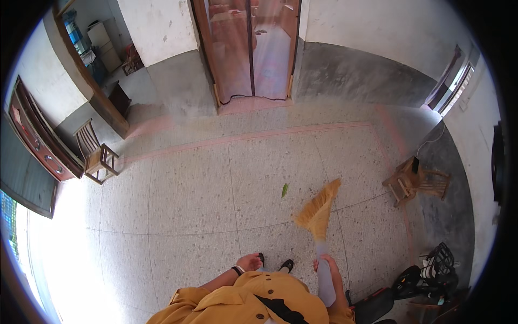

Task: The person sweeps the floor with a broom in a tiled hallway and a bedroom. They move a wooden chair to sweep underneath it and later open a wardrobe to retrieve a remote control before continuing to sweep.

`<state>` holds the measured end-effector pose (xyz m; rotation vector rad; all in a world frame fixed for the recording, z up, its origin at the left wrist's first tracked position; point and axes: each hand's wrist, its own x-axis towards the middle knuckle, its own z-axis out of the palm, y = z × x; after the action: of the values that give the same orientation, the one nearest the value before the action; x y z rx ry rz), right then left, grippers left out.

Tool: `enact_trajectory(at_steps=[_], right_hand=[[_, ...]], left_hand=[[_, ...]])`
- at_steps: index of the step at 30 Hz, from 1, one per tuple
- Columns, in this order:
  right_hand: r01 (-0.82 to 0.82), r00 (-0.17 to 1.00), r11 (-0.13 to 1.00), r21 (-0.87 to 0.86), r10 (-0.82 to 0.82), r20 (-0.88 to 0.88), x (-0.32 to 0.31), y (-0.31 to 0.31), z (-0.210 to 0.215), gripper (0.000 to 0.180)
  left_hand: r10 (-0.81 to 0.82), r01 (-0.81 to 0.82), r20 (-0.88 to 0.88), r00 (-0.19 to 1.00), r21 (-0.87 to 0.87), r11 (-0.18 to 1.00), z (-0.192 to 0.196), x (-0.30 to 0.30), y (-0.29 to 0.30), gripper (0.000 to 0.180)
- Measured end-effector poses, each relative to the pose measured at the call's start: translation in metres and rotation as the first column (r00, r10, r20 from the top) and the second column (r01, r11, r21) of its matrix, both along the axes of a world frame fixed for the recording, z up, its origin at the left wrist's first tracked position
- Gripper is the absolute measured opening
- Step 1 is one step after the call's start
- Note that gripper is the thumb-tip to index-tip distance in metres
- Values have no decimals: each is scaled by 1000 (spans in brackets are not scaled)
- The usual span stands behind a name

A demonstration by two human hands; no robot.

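My right hand (329, 264) is wrapped round the pale, covered handle of a straw broom (317, 212). The handle runs back along my right forearm, and the yellow bristles fan out over the floor ahead. Just beyond the bristles, to their left, lies a green leaf (284, 190), not touching the broom. My left hand (250, 262) hangs in front of my body with nothing seen in it, its fingers loosely bent. A band circles that wrist.
Speckled tile floor (189, 189) stretches ahead. A wooden chair (97, 153) stands left; another chair (413, 181) with a dark object on it is by the right wall. A bike-like vehicle with a black basket (440, 264) is lower right. A curtained doorway (251, 59) is at the back.
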<state>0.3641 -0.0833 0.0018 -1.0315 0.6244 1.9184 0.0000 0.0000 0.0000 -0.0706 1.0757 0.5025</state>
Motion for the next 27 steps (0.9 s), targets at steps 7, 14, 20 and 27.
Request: enact_trajectory(at_steps=[7,14,20,27], right_hand=[[-452,707,850,-269,526,473,-22,-1,17,22],[-672,536,724,-156,620,573,-50,53,87,31],[-920,336,388,49,718,610,-55,112,70,37],[-990,-143,-109,-94,660,738,-44,175,-19,66]], left_hand=[[30,-30,-7,1000,-28,999,-8,-18,-2,21],[106,-110,-57,993,-76,991,-4,-13,6,20],[143,-149,-112,983,-50,987,-9,12,17,20],[265,-269,-90,960,-34,963,-19,80,35,21]])
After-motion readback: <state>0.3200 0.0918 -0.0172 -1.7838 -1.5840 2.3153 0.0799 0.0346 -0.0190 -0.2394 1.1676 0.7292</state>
